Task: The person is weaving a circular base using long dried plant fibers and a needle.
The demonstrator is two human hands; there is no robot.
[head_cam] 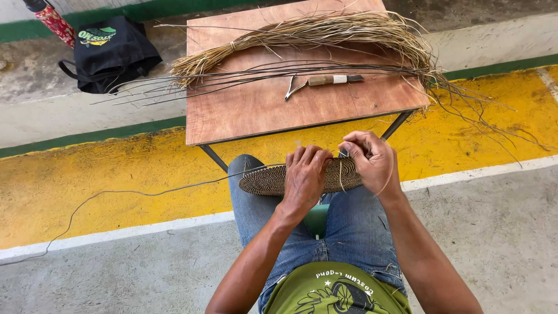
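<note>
A flat oval woven mat (264,179) lies across the person's knees, just below the near edge of the wooden table (244,113). The left hand (304,177) presses spread fingers on it; the right hand (372,160) pinches a pale fibre strand (340,177) at its far rim.

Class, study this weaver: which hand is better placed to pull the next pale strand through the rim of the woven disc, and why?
Probably the right hand: its fingertips already pinch a pale strand at the far edge of the woven disc. The left hand lies flat on top of the disc, pressing it on the lap.
</note>
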